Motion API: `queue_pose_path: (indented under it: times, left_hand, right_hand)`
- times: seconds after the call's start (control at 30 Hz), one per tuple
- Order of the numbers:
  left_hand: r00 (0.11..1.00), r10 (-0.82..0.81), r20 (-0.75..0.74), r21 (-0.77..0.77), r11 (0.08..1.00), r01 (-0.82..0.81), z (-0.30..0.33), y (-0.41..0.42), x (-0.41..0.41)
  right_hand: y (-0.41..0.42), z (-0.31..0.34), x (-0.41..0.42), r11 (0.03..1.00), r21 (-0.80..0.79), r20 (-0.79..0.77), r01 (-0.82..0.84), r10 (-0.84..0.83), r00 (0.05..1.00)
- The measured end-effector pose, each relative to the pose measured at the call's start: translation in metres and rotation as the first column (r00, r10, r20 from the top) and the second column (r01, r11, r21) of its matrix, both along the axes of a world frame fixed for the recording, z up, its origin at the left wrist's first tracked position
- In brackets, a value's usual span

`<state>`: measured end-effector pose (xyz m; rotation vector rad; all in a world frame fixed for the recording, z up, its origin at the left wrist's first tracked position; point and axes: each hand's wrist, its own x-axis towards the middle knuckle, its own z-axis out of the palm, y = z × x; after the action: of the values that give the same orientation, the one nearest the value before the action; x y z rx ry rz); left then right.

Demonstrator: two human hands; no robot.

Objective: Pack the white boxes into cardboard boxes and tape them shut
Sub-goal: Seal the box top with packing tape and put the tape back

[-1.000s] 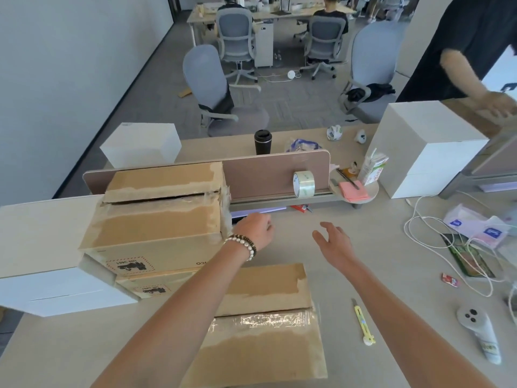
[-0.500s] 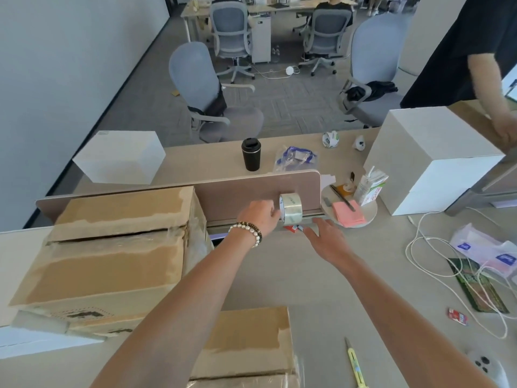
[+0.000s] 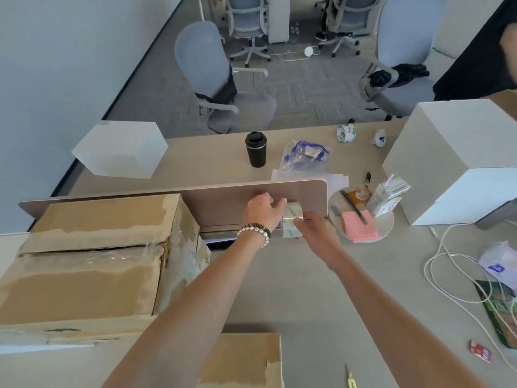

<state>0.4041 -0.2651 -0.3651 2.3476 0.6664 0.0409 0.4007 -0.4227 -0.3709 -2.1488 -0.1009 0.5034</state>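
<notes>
Office desks stretch out ahead, grey swivel chairs beyond the beige desk (image 3: 279, 289), and a low divider panel (image 3: 223, 203) runs across the middle. Both hands have closed in on the roll of clear tape (image 3: 292, 219), which a second ago stood alone on the divider's ledge with the hands well short of it. Now the left hand (image 3: 261, 211), beaded bracelet at the wrist, curls its fingers around the roll's left side, and the right hand (image 3: 313, 228) wraps its fingers over the lower right edge. So the roll is gripped from both sides, right at the ledge; whether it has lifted clear I cannot tell.

That reads as the taping stage about to start. The roll is small, glossy, see-through, with pale print on its face, partly hidden by fingers. Waiting at the left is the closed cardboard box (image 3: 92, 261), brown and scuffed, its top flaps meeting at a dark seam with old clear tape peeling along the corner. A flattened cardboard piece (image 3: 243, 359) lies at the near edge. Two white boxes are out: one (image 3: 120, 148) far left beyond the divider, a taller one (image 3: 453, 158) at the right.
</notes>
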Motion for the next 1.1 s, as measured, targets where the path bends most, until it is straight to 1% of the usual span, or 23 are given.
queue_pose_path:
  times: [0.1,0.17,0.23,0.33,0.47,0.53,0.6,0.67,0.73,0.9,1.1]
  left_hand:
    - [0.997,0.07,0.034,-0.162,0.985,-0.063,-0.005,-0.003,0.004]
    - [0.991,0.126,0.037,-0.313,0.943,-0.108,-0.004,-0.005,0.006]
    - [0.984,0.175,0.014,-0.457,0.877,-0.149,-0.002,-0.006,0.009]
    - [0.972,0.234,-0.035,-0.632,0.748,-0.203,0.001,-0.006,0.014]
    - [0.965,0.215,-0.148,-0.742,0.622,-0.252,-0.002,-0.003,0.016]
    - [0.965,0.188,-0.18,-0.796,0.549,-0.255,0.007,-0.006,0.014]
    - [0.964,0.167,-0.205,-0.856,0.447,-0.259,0.015,-0.008,0.011]
    - [0.964,0.155,-0.215,-0.882,0.394,-0.26,0.02,-0.009,0.008]
    - [0.968,0.147,-0.202,-0.884,0.397,-0.245,0.024,-0.01,0.007]
    - [0.977,0.181,-0.11,-0.844,0.503,-0.188,0.025,-0.01,0.005]
    - [0.981,0.195,-0.002,-0.825,0.555,-0.112,0.03,-0.013,-0.004]
  right_hand:
    - [0.004,-0.002,0.003,1.0,-0.008,0.004,-0.018,0.018,1.0]
    - [0.005,-0.004,0.002,1.0,-0.006,0.034,-0.027,0.027,0.999]
    - [0.005,-0.003,-0.001,1.0,0.0,0.055,-0.025,0.025,0.998]
    - [0.004,0.003,-0.008,1.0,0.013,0.088,-0.02,0.019,0.996]
    - [0.003,0.018,-0.015,1.0,0.022,0.129,0.0,-0.003,0.992]
    - [0.002,0.024,-0.015,0.999,0.031,0.148,0.013,-0.018,0.989]
    - [-0.001,0.028,-0.016,0.999,0.041,0.147,0.018,-0.024,0.989]
    - [-0.003,0.03,-0.017,0.998,0.058,0.131,0.026,-0.034,0.991]
    - [-0.004,0.032,-0.02,0.997,0.074,0.122,0.032,-0.041,0.992]
    - [-0.004,0.035,-0.027,0.99,0.132,0.108,0.055,-0.069,0.992]
    - [-0.009,0.046,-0.042,0.974,0.212,0.092,0.078,-0.099,0.991]
